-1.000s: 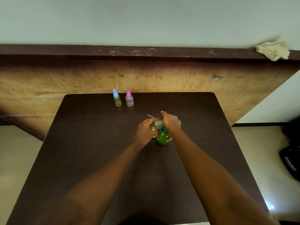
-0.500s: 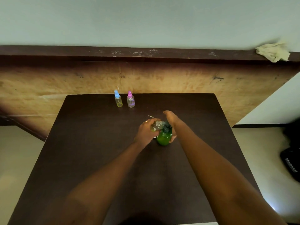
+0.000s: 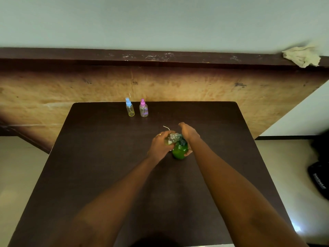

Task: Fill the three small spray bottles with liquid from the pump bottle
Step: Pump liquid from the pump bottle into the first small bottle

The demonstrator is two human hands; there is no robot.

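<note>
A green pump bottle (image 3: 180,151) stands near the middle of the dark table (image 3: 99,157). My right hand (image 3: 189,133) rests on top of its pump head, with fingers reaching down the bottle's right side. My left hand (image 3: 159,144) grips a small clear spray bottle (image 3: 171,138), tilted with its mouth at the pump's spout. At the table's far edge stand two capped spray bottles: one with a blue cap (image 3: 129,109) and one with a pink cap (image 3: 143,108).
A thin white tube (image 3: 166,128), likely the open bottle's spray top, lies on the table just beyond my hands. A crumpled cloth (image 3: 302,56) sits on the wooden ledge at the upper right. A black bag (image 3: 319,177) lies on the floor to the right.
My right hand has shifted a little on the pump head. The small bottle stays held at the spout. Nothing else on the table has moved.
</note>
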